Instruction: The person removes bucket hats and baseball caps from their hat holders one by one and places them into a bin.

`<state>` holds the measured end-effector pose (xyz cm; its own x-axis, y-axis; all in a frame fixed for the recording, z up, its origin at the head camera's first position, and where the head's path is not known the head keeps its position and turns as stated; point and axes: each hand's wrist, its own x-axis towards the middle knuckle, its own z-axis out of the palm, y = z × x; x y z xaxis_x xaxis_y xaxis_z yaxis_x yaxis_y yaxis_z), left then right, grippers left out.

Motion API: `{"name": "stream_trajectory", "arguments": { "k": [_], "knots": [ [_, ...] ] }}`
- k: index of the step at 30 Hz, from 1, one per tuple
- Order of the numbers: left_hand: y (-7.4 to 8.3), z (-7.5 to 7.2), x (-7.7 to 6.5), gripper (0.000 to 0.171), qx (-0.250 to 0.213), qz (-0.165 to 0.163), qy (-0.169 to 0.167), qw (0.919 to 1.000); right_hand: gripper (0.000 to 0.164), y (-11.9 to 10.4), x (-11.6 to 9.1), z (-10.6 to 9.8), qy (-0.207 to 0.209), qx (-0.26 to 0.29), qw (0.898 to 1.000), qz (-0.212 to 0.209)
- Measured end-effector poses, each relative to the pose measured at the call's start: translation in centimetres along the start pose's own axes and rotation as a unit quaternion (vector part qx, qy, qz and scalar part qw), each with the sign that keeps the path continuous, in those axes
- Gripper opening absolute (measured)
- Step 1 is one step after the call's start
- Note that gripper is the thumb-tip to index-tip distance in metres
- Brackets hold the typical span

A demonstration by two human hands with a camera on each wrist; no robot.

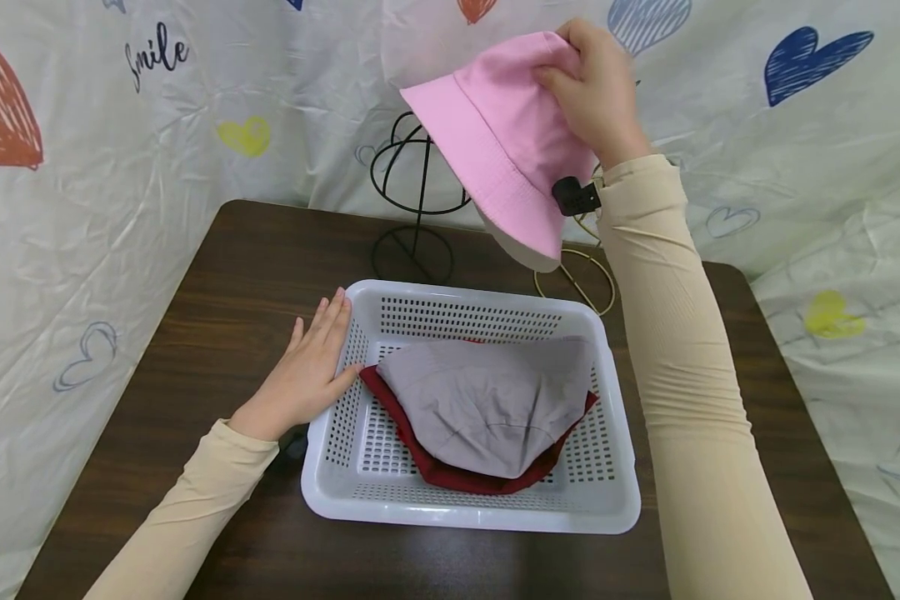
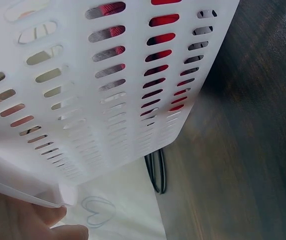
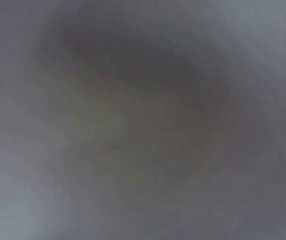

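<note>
A pink bucket hat (image 1: 487,125) hangs from my right hand (image 1: 596,92), which pinches its crown high over the back of the table. Its brim slants down to the left and overlaps the wire stands behind it. My left hand (image 1: 303,367) rests with straight fingers on the left rim of a white plastic basket (image 1: 472,518). Inside the basket a grey hat (image 1: 487,400) lies flattened on top of a dark red hat (image 1: 450,477). In the left wrist view, fingertips (image 2: 70,232) show at the basket's rim. The right wrist view is a grey blur.
A black wire hat stand (image 1: 420,208) stands at the back of the dark wooden table (image 1: 255,250). Right of it, a gold wire stand (image 1: 603,283) is mostly hidden by the pink hat and right arm. A white cloth printed with hearts (image 1: 157,133) hangs behind the table.
</note>
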<state>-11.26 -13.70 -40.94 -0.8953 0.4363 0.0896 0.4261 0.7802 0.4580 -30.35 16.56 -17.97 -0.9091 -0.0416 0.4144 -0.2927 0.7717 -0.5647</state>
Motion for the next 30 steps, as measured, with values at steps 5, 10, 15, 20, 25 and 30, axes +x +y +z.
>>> {"name": "stream_trajectory", "arguments": {
  "k": [5,10,15,20,25,30],
  "knots": [
    [-0.1,0.1,0.0,0.083,0.006,0.0,-0.001,1.0,0.012,0.4,-1.0,-1.2,0.055,0.096,0.994,-0.019],
    [0.0,0.1,0.1,0.083,0.007,-0.002,-0.001,1.0,0.016,0.3,-2.2,-2.6,0.096,0.136,0.985,-0.036],
    [0.0,0.2,0.2,0.083,0.007,-0.001,0.0,1.0,0.02,-0.3,-4.1,-4.2,0.12,0.17,0.976,-0.056],
    [0.1,0.2,0.2,0.083,0.006,0.002,0.0,1.0,0.014,0.2,-6.6,-5.9,0.126,0.192,0.968,-0.098],
    [0.1,0.1,0.3,0.082,0.006,0.005,0.002,1.0,0.009,1.5,-8.7,-6.7,0.104,0.206,0.958,-0.169],
    [0.0,0.3,0.3,0.082,0.009,0.004,0.003,0.9999,0.011,1.9,-10.8,-7.3,0.066,0.303,0.934,-0.179]
  ]
}}
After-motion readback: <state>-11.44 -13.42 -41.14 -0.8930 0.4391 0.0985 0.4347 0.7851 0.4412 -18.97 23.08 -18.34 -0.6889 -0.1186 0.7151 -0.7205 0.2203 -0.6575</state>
